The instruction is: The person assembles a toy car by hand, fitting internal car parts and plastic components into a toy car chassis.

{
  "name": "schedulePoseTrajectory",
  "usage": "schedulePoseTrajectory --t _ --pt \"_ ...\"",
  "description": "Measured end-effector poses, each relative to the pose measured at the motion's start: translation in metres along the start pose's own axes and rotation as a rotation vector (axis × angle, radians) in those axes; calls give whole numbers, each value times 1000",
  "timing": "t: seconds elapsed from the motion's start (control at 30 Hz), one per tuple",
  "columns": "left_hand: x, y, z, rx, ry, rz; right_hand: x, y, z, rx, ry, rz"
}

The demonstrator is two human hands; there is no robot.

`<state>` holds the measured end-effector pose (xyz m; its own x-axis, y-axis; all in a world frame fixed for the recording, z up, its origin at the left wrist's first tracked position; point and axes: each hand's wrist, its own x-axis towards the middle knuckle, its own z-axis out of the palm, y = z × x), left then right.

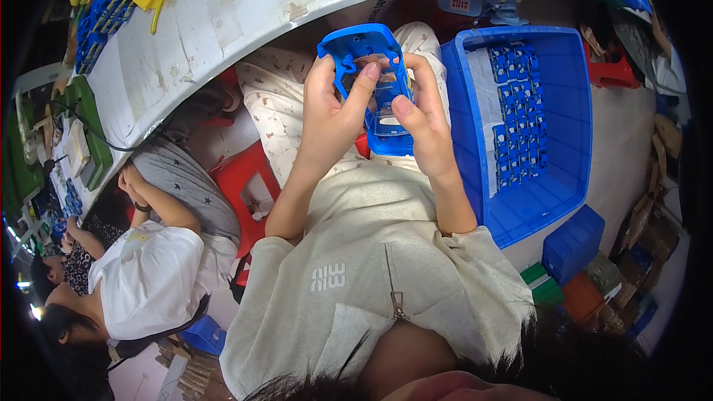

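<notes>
Above my lap, both hands hold a hollow blue plastic casing (pixel 356 38), its inner side toward me. My left hand (pixel 327 108) grips the casing's left side, with the thumb laid across the inside. Round the right side curl the fingers of my right hand (pixel 428 115), its thumb bent over the lower part. Clear, shiny material shows within the casing near the thumbs, but its shape is partly hidden. Another blue plastic part (pixel 390 145) shows just below; whether it joins the casing I cannot tell.
To the right stands a large blue tub (pixel 469 145) with rows of small blue parts (pixel 520 115). The white table (pixel 252 7) bears yellow-handled pliers (pixel 165 1) and blue parts (pixel 110 11). A co-worker in white (pixel 152 275) sits left, near a red stool (pixel 241 182).
</notes>
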<state>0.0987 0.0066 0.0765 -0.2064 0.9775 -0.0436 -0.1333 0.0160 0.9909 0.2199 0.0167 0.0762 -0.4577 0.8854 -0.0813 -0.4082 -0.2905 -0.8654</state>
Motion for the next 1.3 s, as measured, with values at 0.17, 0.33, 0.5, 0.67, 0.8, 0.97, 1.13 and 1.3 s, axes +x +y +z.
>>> schedulePoseTrajectory --t 0.17,0.33,0.5,0.67,0.8,0.97,1.13,1.3 --pt "1 -5 -3 -21 -15 -9 1 4 -1 16 24 -19" --pt "-1 -2 1 -43 21 18 2 5 -3 -56 -34 -51" --pt "4 -10 2 76 73 107 1 2 -5 -307 27 -44" --pt "4 -14 6 275 89 215 14 0 0 -697 210 -117" --pt "1 -22 5 360 73 230 15 5 -3 -662 221 -132" --pt "-1 -17 6 372 56 138 15 6 -3 -664 217 -152" --pt "1 -17 7 377 47 168 15 3 -1 -691 232 -141" --pt "0 -15 10 380 74 178 16 6 -2 -719 238 -175"
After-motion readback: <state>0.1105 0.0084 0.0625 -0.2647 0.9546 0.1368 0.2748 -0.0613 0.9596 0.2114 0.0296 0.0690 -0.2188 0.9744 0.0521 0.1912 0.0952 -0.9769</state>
